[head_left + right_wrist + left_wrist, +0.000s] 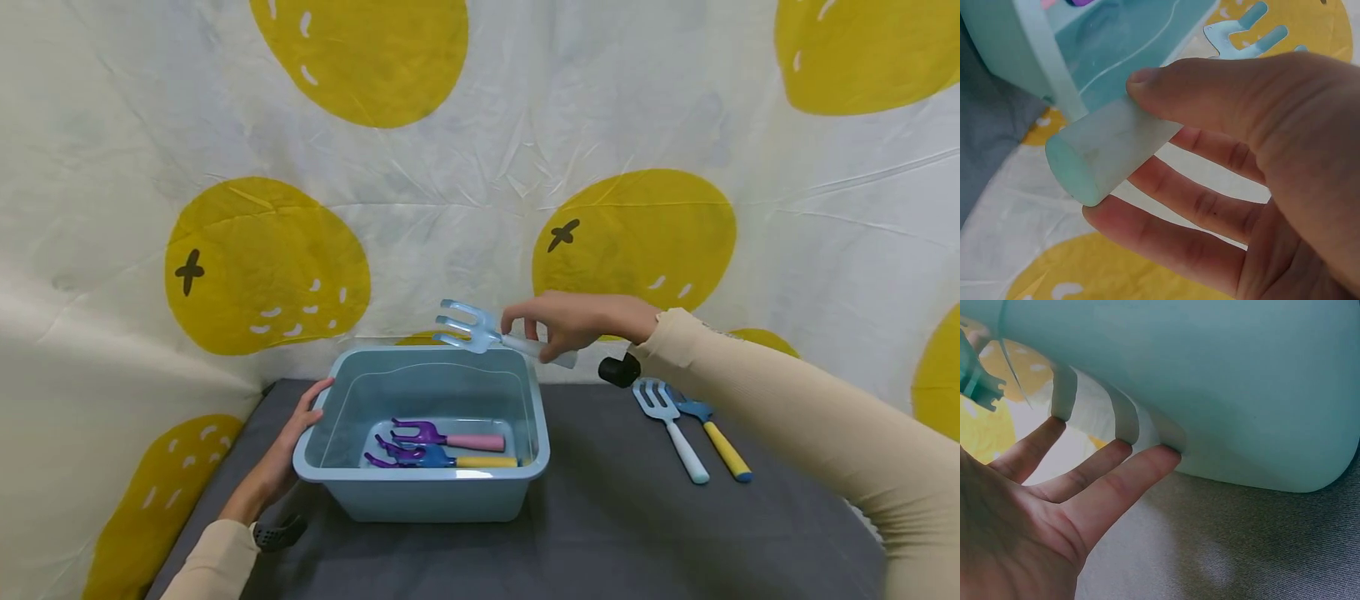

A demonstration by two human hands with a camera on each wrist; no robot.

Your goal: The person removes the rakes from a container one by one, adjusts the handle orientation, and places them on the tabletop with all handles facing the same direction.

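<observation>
My right hand (566, 321) holds a light-blue hand fork (472, 327) above the back right rim of a blue-green plastic basin (427, 500). In the right wrist view, thumb and fingers pinch the fork's pale round handle (1116, 147), its tines pointing away. My left hand (281, 454) touches the basin's left side with fairly straight fingers. The left wrist view has several fingertips (1169, 453) against the basin wall (1260, 394). Inside the basin lie a purple hand rake with a pink handle (476, 442) and a blue tool with a yellow handle (486, 462), beside more purple tines (397, 451).
Right of the basin, a pale-blue hand fork (686, 452) and a blue tool with a yellow handle (726, 450) lie on the dark grey tablecloth (615, 533). A white cloth with yellow shapes (487, 167) hangs behind the table.
</observation>
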